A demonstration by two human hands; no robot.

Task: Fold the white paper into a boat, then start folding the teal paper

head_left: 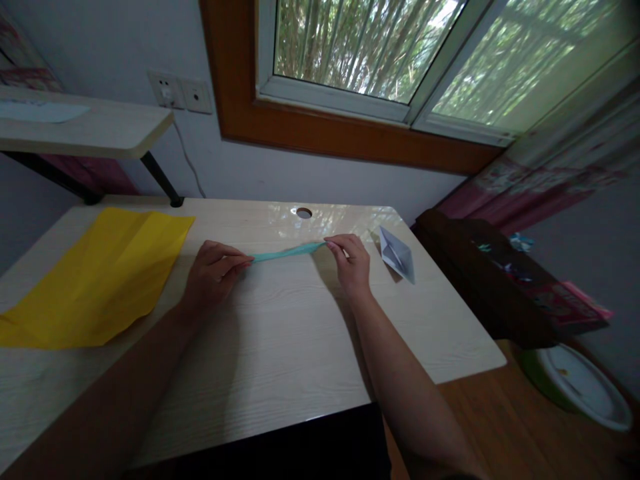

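A narrow folded teal paper strip stretches just above the pale wooden desk. My left hand pinches its left end and my right hand pinches its right end. The strip is pulled out flat between the two hands, seen edge-on. A pale blue folded paper boat lies on the desk just right of my right hand. A large creased yellow paper sheet lies flat to the left of my left hand.
A round cable hole sits near the desk's back edge. A raised shelf stands at the back left, below wall sockets. A dark box and a green-and-white bowl are off the desk's right side.
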